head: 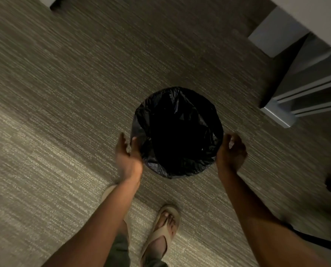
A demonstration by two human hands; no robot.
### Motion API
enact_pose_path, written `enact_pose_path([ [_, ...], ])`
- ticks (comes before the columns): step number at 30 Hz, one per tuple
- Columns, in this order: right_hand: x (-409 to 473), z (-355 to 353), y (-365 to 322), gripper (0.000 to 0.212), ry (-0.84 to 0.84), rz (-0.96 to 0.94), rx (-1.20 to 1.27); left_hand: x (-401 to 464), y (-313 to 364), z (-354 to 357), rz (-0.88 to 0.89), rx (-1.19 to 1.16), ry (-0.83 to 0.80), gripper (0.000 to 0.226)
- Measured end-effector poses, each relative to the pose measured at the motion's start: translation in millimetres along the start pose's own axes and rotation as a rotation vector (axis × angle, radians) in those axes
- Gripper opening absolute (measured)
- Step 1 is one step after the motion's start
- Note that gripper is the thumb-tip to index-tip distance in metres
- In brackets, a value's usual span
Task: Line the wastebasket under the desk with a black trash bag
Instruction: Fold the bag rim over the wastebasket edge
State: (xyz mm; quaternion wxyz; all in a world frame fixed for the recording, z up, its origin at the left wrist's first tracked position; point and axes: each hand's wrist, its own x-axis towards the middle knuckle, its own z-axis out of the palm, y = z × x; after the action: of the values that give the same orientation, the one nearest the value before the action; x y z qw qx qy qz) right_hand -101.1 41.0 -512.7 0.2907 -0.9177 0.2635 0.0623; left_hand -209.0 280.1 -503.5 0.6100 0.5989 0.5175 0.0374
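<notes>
Two bare hands flank a round wastebasket on ribbed, striped grey carpet, its mouth wrapped in a crinkled, glossy black trash bag. Left hand lies open, fingers loosely spread, fingertips touching the plastic. Right hand curls beside the opposite rim; contact there cannot be told. One tan rubber sandal stands behind both wrists.

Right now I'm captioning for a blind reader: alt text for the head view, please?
A round wastebasket lined with a black bag stands on grey carpet, seen from above. The left hand and right hand flank its rim; a sandalled foot shows below.
</notes>
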Motion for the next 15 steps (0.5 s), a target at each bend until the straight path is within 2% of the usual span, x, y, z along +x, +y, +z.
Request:
enact_pose_path([
  [2,15.1,5.8,-12.3,0.053,-0.131,-0.073,0.062,8.9,3.2,7.2,-0.001,-0.045,-0.175,0.053],
  [4,25.3,12.7,-23.0,0.055,-0.286,-0.087,0.112,19.6,3.8,15.5,-0.076,-0.035,-0.239,0.061],
  [7,36.5,22.7,-27.6,0.060,-0.354,-0.070,0.054,41.7,-2.1,19.8,-0.219,-0.152,-0.265,0.065],
  [10,47.7,29.6,-27.3,0.072,-0.394,0.041,-0.064,56.6,-7.1,14.4,-0.252,-0.193,-0.394,0.063],
  [13,53.6,30.6,-27.0,0.076,-0.422,0.104,-0.055,57.3,-10.7,10.6,-0.208,-0.113,-0.369,0.061],
  [15,53.1,30.5,-22.7,0.067,-0.320,0.078,0.009,55.5,-12.8,9.6,-0.156,-0.071,-0.192,0.064],
])
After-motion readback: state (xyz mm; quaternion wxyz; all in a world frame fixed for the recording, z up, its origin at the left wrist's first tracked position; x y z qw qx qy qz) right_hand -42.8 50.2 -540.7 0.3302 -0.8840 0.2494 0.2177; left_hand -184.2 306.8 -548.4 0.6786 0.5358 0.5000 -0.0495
